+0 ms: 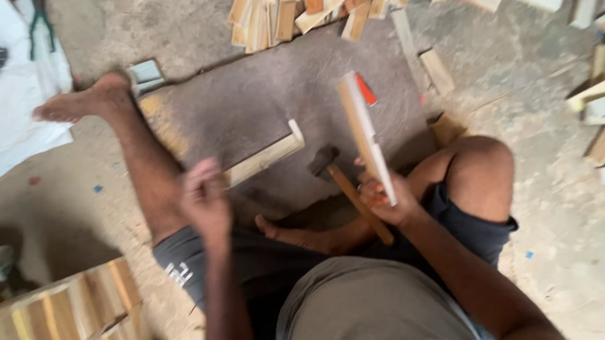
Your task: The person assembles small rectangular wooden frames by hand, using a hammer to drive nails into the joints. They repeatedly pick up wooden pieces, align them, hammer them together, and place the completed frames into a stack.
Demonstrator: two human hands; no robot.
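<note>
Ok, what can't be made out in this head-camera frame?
- Left hand: motion-blurred, so whether it grips the wooden strip is unclear.
- Right hand: holds a hammer and a pale wooden slat; blur hides the finger placement.
- Stacked wood pieces: cut off by the top edge.
- Wooden panel: cut off by the bottom edge.

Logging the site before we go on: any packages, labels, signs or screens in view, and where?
Small box or packet: on the floor by the outstretched foot, squarish, grey and white, too blurred to tell its kind.
White sheet: far left, flat, with green-handled pliers on it.
No signs or screens.
</note>
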